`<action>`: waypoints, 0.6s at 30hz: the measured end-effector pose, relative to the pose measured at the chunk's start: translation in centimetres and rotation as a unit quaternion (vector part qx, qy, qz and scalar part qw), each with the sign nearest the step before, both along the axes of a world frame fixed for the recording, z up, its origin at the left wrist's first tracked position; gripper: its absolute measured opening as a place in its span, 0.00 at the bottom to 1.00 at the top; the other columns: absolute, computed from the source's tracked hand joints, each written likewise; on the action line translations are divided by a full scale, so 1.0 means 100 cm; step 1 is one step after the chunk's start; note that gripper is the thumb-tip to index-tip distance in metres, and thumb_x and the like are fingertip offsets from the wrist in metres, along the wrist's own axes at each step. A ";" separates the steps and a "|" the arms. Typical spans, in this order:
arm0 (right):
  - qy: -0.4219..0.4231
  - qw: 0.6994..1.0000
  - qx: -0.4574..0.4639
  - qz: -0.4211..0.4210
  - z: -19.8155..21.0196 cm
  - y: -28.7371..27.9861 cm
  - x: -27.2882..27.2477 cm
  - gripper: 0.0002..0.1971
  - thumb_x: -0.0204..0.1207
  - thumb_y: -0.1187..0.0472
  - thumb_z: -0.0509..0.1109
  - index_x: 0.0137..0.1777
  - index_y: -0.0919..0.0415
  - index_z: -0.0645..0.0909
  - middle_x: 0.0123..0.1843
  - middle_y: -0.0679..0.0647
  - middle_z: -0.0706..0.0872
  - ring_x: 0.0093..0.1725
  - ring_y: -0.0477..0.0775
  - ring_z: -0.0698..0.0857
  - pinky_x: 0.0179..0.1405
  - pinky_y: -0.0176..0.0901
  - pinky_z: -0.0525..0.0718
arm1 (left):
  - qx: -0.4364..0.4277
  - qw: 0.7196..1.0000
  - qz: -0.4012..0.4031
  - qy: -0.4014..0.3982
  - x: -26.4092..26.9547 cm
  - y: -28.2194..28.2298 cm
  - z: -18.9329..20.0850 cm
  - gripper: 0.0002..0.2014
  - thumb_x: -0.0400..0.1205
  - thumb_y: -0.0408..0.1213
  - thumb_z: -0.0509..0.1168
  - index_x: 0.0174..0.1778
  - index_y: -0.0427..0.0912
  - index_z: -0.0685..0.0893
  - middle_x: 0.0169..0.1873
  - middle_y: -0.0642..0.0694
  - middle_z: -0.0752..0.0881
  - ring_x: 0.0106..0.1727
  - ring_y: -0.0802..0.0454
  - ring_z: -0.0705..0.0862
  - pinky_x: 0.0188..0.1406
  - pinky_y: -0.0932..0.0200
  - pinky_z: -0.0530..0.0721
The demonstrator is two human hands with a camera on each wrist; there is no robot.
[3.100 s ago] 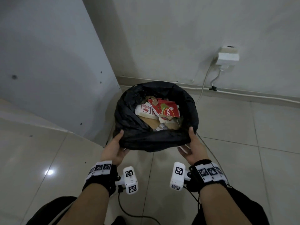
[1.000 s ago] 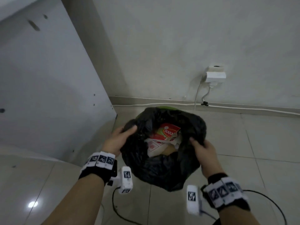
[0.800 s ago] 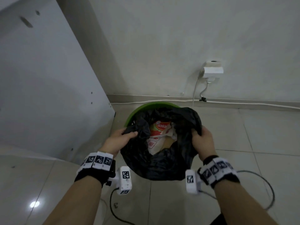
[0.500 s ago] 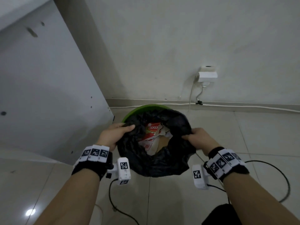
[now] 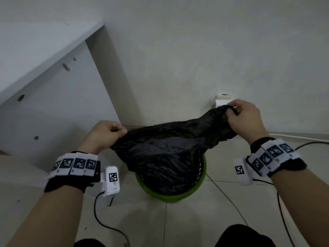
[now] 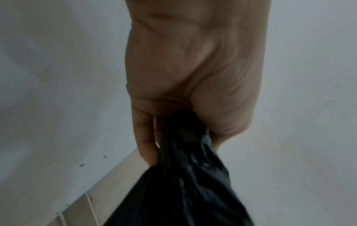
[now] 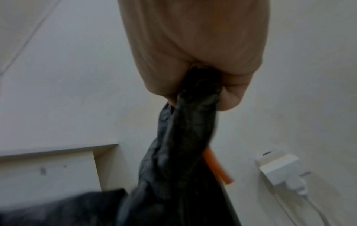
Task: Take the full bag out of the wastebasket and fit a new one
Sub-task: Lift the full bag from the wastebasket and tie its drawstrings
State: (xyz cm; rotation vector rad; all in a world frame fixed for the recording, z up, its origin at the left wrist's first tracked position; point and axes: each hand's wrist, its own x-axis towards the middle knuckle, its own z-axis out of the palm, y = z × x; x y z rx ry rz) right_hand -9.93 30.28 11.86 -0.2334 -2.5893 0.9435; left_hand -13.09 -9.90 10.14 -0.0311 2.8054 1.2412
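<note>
A full black bag (image 5: 165, 154) hangs partly lifted above the green wastebasket (image 5: 170, 193), its bottom still inside the rim. My left hand (image 5: 108, 132) grips a gathered corner of the bag's mouth at the left; the left wrist view shows that hand (image 6: 189, 119) with the black bag (image 6: 185, 183) bunched in its fist. My right hand (image 5: 243, 118) grips the opposite corner, held higher at the right. Seen from the right wrist, the hand (image 7: 201, 85) clenches a twisted neck of bag (image 7: 179, 160). The mouth is pulled shut, hiding the rubbish.
A white cabinet panel (image 5: 53, 107) stands close at the left, the wall (image 5: 195, 50) right behind. A white socket adapter (image 5: 221, 101) sits on the wall by my right hand. Black cables (image 5: 277, 202) trail over the tiled floor (image 5: 187, 225) near the basket.
Both hands have gathered the bag's rim, pulled apart and risen, the right one highest. The mouth has closed over the rubbish and the bag has lifted partway out of the green wastebasket.
</note>
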 end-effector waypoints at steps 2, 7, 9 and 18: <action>-0.073 0.994 0.076 0.025 -0.001 0.003 0.001 0.16 0.82 0.59 0.67 0.31 0.56 0.79 0.29 0.53 0.80 0.41 0.63 0.84 0.35 0.42 0.71 | 0.072 0.990 0.067 0.103 -0.003 -0.004 0.003 0.11 0.83 0.36 0.69 0.35 0.49 0.86 0.34 0.46 0.87 0.39 0.48 0.83 0.45 0.56 0.82; 0.099 0.995 0.002 -0.023 0.013 0.014 0.003 0.10 0.83 0.55 0.67 0.47 0.60 0.85 0.39 0.55 0.86 0.43 0.58 0.85 0.41 0.36 0.72 | 0.302 0.932 0.150 0.136 0.000 0.001 0.031 0.09 0.85 0.41 0.68 0.40 0.45 0.85 0.35 0.48 0.88 0.38 0.51 0.85 0.40 0.56 0.85; 0.050 0.999 0.010 -0.003 0.014 0.007 0.009 0.13 0.81 0.47 0.70 0.48 0.57 0.86 0.39 0.51 0.86 0.44 0.56 0.86 0.42 0.38 0.74 | 0.218 0.971 0.073 0.064 0.005 0.001 0.037 0.10 0.77 0.46 0.77 0.48 0.43 0.89 0.40 0.48 0.91 0.40 0.53 0.88 0.40 0.62 0.88; -0.046 0.997 0.058 -0.037 0.038 0.024 0.023 0.09 0.76 0.66 0.65 0.48 0.61 0.87 0.45 0.59 0.89 0.46 0.61 0.85 0.48 0.41 0.77 | 0.116 0.969 0.120 0.180 0.001 -0.028 0.050 0.22 0.72 0.57 0.67 0.40 0.37 0.83 0.34 0.40 0.84 0.37 0.48 0.81 0.41 0.45 0.82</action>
